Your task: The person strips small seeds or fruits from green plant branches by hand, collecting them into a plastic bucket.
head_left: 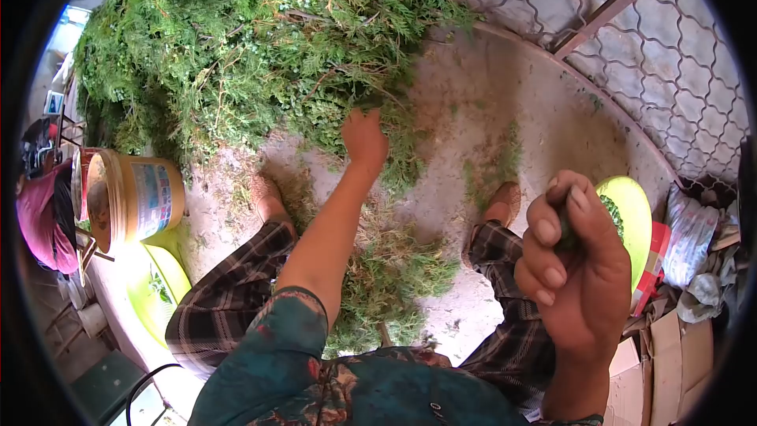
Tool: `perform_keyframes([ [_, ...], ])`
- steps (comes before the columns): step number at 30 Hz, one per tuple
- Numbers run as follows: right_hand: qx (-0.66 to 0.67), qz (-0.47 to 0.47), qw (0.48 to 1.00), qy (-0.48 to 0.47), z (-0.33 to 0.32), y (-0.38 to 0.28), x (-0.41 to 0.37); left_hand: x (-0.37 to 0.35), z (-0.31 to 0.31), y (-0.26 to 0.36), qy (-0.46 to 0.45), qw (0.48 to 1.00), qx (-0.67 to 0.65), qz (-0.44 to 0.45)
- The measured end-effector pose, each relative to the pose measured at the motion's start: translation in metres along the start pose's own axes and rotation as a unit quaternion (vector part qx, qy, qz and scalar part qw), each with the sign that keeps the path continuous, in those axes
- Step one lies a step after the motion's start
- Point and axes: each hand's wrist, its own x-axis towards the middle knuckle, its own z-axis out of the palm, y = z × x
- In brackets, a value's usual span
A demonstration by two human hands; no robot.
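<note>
A large heap of green conifer branches [229,55] covers the upper left and middle of the view. My left hand [365,139] reaches to the heap's lower edge, its fingers bent in among the sprigs; what they grip, if anything, is hidden. Raised at the right, my right hand [579,252] is curled, palm turned up, with something small and dark green between its thumb and fingers. Behind that hand a yellow-green basin [637,213] shows, partly covered, with green bits in it. Cut sprigs [386,276] lie on the floor between my legs.
A yellowish bucket [162,193] lies tilted at the left, above another yellow-green basin [150,292]. A person in pink [43,217] is at the far left. Wavy wire mesh [662,55] borders the upper right. Cardboard [678,355] and plastic bags [688,229] stand at the right.
</note>
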Motion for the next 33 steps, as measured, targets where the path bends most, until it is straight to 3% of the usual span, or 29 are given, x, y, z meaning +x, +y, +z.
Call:
perform_keyframes([
  [2, -0.002, 0.012, 1.000, -0.018, -0.001, 0.000, 0.001, 0.011, 0.004, -0.010, 0.017, 0.968, 0.152, 0.199],
  [3, -0.005, 0.016, 1.000, -0.023, 0.000, -0.001, 0.001, 0.013, 0.002, -0.011, 0.017, 0.968, 0.152, 0.200],
  [5, -0.005, 0.015, 1.000, -0.027, -0.001, -0.002, -0.001, 0.018, -0.002, -0.010, -0.079, 0.942, 0.232, 0.228],
  [6, -0.005, 0.015, 0.999, -0.028, -0.001, -0.003, -0.001, 0.018, -0.003, -0.011, -0.080, 0.941, 0.233, 0.232],
  [8, -0.003, 0.013, 0.999, -0.030, 0.000, -0.004, -0.003, 0.018, -0.009, -0.014, -0.166, 0.933, 0.218, 0.234],
  [12, -0.022, 0.005, 0.999, -0.039, -0.001, -0.005, -0.005, 0.016, -0.050, -0.005, -0.203, 0.928, 0.187, 0.250],
  [14, -0.027, -0.004, 0.999, -0.043, -0.001, -0.007, -0.006, 0.020, -0.080, 0.009, -0.293, 0.920, 0.168, 0.200],
  [15, -0.029, -0.016, 0.998, -0.047, -0.001, -0.009, -0.006, 0.025, -0.090, 0.012, -0.289, 0.919, 0.172, 0.205],
  [17, -0.026, -0.033, 0.998, -0.056, -0.002, -0.011, -0.005, 0.037, -0.110, 0.019, -0.353, 0.865, 0.324, 0.152],
  [20, -0.031, -0.062, 0.996, -0.061, -0.005, -0.014, 0.000, 0.049, -0.166, 0.055, -0.289, 0.874, 0.363, 0.145],
  [22, -0.060, -0.086, 0.992, -0.071, -0.008, -0.015, 0.004, 0.058, -0.200, 0.069, -0.186, 0.946, 0.245, 0.097],
  [23, -0.056, -0.087, 0.992, -0.071, -0.009, -0.015, 0.006, 0.059, -0.219, 0.076, -0.186, 0.945, 0.249, 0.099],
  [25, -0.069, -0.109, 0.989, -0.078, -0.008, -0.014, 0.010, 0.064, -0.253, 0.086, -0.094, 0.983, 0.051, 0.149],
  [26, -0.067, -0.118, 0.987, -0.087, -0.004, -0.013, 0.011, 0.072, -0.259, 0.081, -0.083, 0.983, 0.054, 0.155],
  [28, -0.106, -0.130, 0.984, -0.052, 0.005, -0.008, 0.012, 0.083, -0.272, 0.078, -0.151, 0.957, -0.219, 0.113],
  [29, -0.106, -0.136, 0.983, -0.060, 0.008, -0.006, 0.013, 0.085, -0.276, 0.076, -0.142, 0.958, -0.218, 0.118],
  [31, -0.103, -0.117, 0.985, -0.077, 0.013, -0.003, 0.015, 0.070, -0.299, 0.096, -0.167, 0.902, -0.396, 0.029],
  [33, -0.088, -0.107, 0.983, -0.118, 0.014, -0.002, 0.019, 0.054, -0.321, 0.111, -0.164, 0.890, -0.426, -0.009],
])
